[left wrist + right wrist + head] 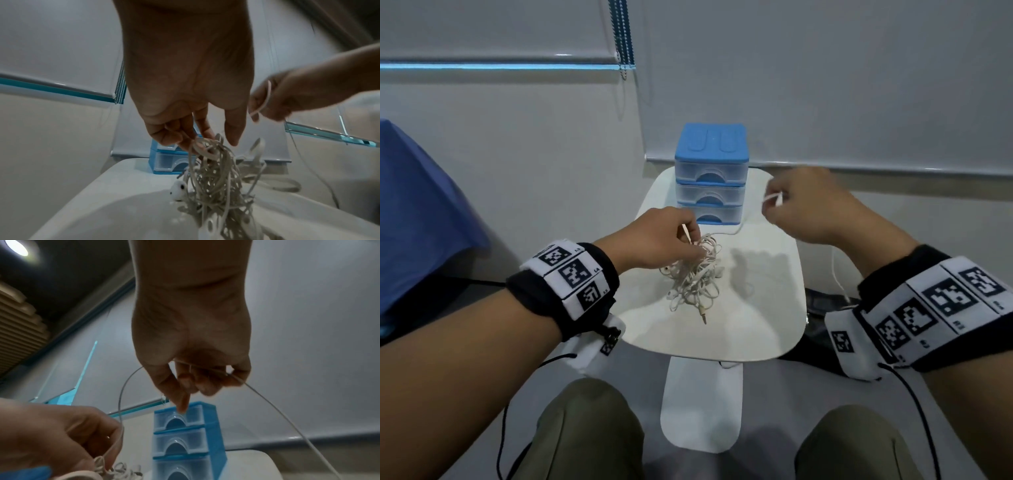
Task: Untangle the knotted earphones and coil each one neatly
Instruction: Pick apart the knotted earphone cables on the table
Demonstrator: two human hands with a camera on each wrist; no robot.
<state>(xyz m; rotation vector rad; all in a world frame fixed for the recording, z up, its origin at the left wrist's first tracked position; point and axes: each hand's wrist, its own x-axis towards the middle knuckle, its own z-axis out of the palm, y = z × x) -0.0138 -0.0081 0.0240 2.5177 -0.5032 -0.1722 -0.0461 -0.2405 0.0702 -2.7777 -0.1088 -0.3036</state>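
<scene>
A knotted clump of white earphones [693, 279] hangs over the small white table [756, 325], its lower loops and a jack plug touching the top. My left hand [667, 240] pinches the top of the clump [207, 147] and holds it up. An earbud [177, 189] dangles at the clump's left side. My right hand [801, 209], raised to the right, grips one loose white cord [774, 200] pulled out of the tangle. That cord [267, 402] runs through its curled fingers and trails down past the table's right edge.
A blue three-drawer plastic organizer [710, 173] stands at the table's far end, just behind both hands. A blue cloth [421, 212] lies to the left. Window blinds with a bead chain [623, 37] hang behind. My knees are below the table's near edge.
</scene>
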